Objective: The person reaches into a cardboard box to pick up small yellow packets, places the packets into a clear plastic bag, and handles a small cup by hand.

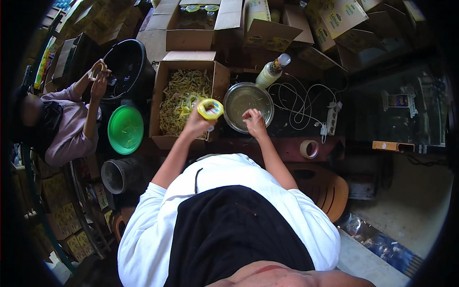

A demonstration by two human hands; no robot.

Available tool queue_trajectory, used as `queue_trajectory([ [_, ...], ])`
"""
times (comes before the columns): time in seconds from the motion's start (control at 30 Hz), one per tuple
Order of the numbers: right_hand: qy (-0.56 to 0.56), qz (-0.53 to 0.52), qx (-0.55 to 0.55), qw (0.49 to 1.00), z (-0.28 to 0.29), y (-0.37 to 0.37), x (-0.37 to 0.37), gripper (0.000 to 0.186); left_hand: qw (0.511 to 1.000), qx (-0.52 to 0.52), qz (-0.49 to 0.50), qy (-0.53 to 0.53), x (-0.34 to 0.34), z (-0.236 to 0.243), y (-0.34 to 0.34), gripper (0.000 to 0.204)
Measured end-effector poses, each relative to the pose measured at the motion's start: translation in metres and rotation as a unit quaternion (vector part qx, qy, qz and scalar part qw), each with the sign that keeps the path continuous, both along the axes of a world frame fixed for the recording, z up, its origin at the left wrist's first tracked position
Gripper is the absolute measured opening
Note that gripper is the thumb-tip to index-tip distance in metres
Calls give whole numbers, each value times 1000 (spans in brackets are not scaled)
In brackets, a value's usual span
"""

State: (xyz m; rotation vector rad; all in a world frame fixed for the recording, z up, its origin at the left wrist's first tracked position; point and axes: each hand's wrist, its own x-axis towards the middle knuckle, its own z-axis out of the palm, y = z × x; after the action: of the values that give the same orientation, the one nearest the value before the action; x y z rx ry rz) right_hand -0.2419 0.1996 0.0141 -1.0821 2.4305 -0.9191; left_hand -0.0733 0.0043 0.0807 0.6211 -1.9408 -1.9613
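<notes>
My left hand (194, 125) is wrapped round a yellow-rimmed, round-topped container (210, 109) with a pale, red-marked middle. It is held over the right edge of a cardboard box (219, 79) filled with pale yellow-green strips (184, 91). More yellow pieces lie in the box beside that hand, partly hidden. My right hand (255, 123) is at the near right part of a round metal bowl (273, 106), its fingers bent and drawn together over the inside. Whatever they pinch is too small to make out. Cloudy pale liquid seems to fill the bowl.
Behind the bowl stands a bottle (271, 71). A white cable (299, 107), power strip (333, 117) and tape roll (309, 149) lie to the right. At left, a co-worker (71, 119) handles a ring-shaped thing beside a black tub (141, 71) and green basin (125, 129). Open cartons (190, 40) line the back.
</notes>
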Motion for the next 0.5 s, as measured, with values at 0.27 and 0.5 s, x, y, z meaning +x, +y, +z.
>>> queue_trajectory([
  [0.27,-148,-23,-172,974,95,-15,24,23,982,-149,-109,-41,-21,2,40,57],
  [0.5,10,35,-25,999,102,-15,28,25,942,-297,-154,5,-27,1,44,61],
])
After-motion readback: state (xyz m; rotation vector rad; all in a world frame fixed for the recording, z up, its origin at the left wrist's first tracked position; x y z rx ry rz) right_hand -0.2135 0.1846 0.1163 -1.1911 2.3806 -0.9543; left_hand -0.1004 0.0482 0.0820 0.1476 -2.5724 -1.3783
